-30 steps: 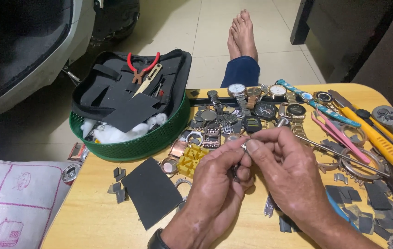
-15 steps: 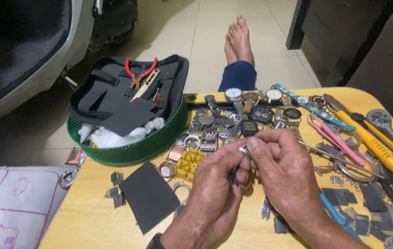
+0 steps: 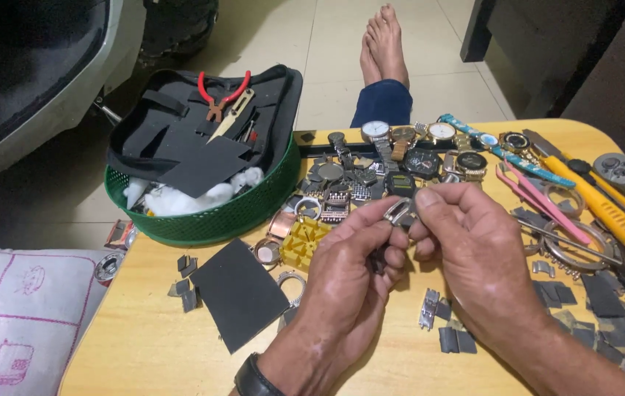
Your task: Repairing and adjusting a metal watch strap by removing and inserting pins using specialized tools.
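Both the left hand (image 3: 356,257) and right hand (image 3: 474,242) are pinching a small metal clasp (image 3: 396,211) between fingertips, mid-handling, above the watches (image 3: 430,158) lying unsorted on the table (image 3: 144,345).

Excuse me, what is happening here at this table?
A person sits at a yellow table covered with watches and small parts. Both hands, left hand and right hand, pinch a small metal watch piece between the fingers. A green basket holding a black tool case with red pliers stands to the left.

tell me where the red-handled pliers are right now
In the head view, upper left: the red-handled pliers lie on the open black tool case in the green basket.
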